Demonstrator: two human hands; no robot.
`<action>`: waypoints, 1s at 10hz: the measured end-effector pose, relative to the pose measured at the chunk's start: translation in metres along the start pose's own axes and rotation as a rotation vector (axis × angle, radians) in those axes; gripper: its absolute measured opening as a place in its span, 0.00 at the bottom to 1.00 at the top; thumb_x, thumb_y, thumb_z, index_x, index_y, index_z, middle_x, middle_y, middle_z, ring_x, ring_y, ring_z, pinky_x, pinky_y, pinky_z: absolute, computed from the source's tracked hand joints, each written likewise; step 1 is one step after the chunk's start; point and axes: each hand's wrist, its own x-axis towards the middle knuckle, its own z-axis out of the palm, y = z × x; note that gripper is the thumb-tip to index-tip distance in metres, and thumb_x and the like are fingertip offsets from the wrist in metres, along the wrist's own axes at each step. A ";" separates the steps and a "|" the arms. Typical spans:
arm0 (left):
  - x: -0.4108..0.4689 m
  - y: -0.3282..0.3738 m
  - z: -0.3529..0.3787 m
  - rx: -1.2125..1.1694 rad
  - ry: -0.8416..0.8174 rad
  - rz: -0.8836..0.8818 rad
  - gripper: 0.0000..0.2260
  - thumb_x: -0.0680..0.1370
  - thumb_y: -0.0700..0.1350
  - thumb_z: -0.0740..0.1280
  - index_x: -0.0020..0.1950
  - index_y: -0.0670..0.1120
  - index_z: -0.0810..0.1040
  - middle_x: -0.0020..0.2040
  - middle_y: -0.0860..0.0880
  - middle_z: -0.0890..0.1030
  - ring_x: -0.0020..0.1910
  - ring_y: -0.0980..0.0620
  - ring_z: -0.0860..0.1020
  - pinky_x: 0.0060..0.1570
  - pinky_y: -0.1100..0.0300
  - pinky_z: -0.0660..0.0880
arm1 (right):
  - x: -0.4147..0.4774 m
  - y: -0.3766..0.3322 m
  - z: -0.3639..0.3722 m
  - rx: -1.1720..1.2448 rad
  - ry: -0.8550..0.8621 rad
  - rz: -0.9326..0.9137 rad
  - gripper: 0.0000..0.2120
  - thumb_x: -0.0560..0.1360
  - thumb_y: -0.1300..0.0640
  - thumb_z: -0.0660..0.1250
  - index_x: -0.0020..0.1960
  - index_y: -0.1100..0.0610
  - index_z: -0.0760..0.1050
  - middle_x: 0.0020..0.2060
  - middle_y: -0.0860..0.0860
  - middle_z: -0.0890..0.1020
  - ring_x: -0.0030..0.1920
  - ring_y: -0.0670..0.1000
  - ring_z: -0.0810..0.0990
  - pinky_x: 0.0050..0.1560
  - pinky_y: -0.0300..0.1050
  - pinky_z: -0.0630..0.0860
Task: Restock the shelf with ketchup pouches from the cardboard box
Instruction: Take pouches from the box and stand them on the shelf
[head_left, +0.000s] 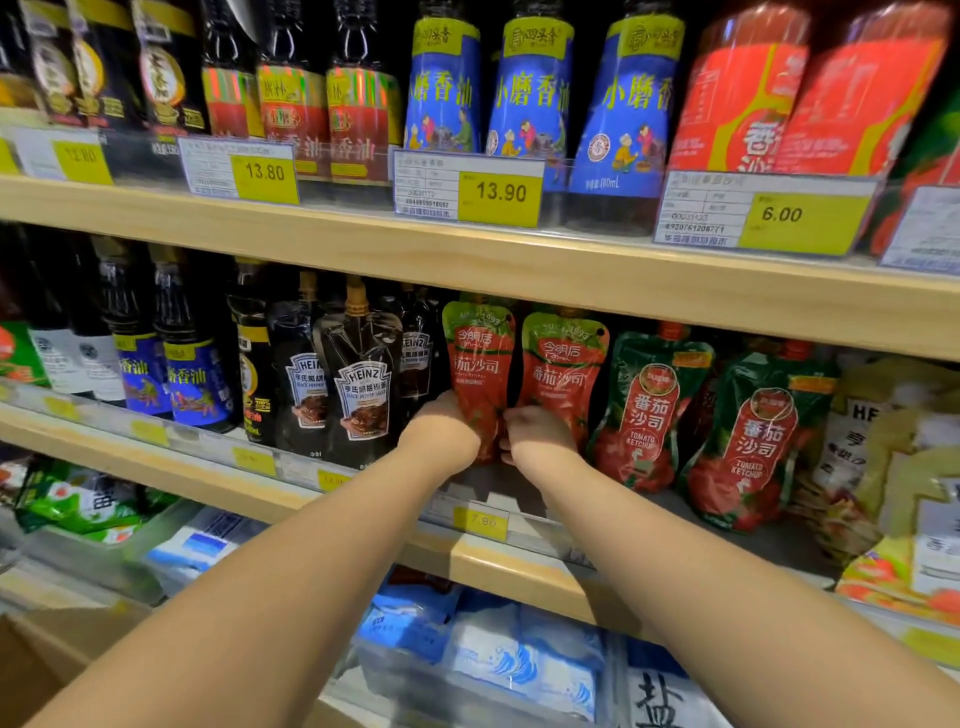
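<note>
Two red ketchup pouches with green tops stand side by side on the middle shelf (519, 493). My left hand (441, 431) grips the lower left side of the left pouch (480, 364). My right hand (537, 434) is at the bottom of the gap between that pouch and the right pouch (563, 364), fingers curled; I cannot tell which pouch it holds. Both pouches are upright. A corner of the cardboard box (36, 670) shows at the bottom left.
Black Heinz pepper sauce pouches (361, 384) stand left of my hands. Green-and-red tomato ketchup pouches (644, 410) stand to the right. Bottles fill the upper shelf (519, 265). Blue-and-white salt bags (519, 660) lie on the shelf below.
</note>
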 end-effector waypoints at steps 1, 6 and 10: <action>-0.008 0.002 -0.001 0.025 -0.015 -0.003 0.16 0.79 0.42 0.56 0.66 0.38 0.68 0.64 0.37 0.74 0.61 0.38 0.74 0.60 0.49 0.72 | -0.001 -0.001 0.001 0.006 0.025 0.002 0.15 0.76 0.60 0.57 0.59 0.62 0.76 0.49 0.56 0.79 0.50 0.55 0.78 0.58 0.54 0.76; -0.093 -0.154 0.018 -0.654 0.545 -0.148 0.11 0.74 0.39 0.59 0.53 0.50 0.75 0.54 0.47 0.79 0.52 0.46 0.78 0.55 0.54 0.73 | -0.115 0.007 0.087 0.060 -0.010 -0.257 0.06 0.72 0.52 0.64 0.36 0.48 0.72 0.31 0.45 0.76 0.33 0.45 0.74 0.35 0.36 0.70; -0.200 -0.388 0.067 -0.039 -0.218 -0.516 0.11 0.76 0.40 0.59 0.53 0.39 0.77 0.54 0.38 0.81 0.54 0.41 0.79 0.52 0.55 0.74 | -0.185 0.108 0.261 -0.329 -0.792 0.102 0.03 0.75 0.58 0.60 0.43 0.55 0.71 0.33 0.54 0.76 0.26 0.49 0.73 0.25 0.39 0.72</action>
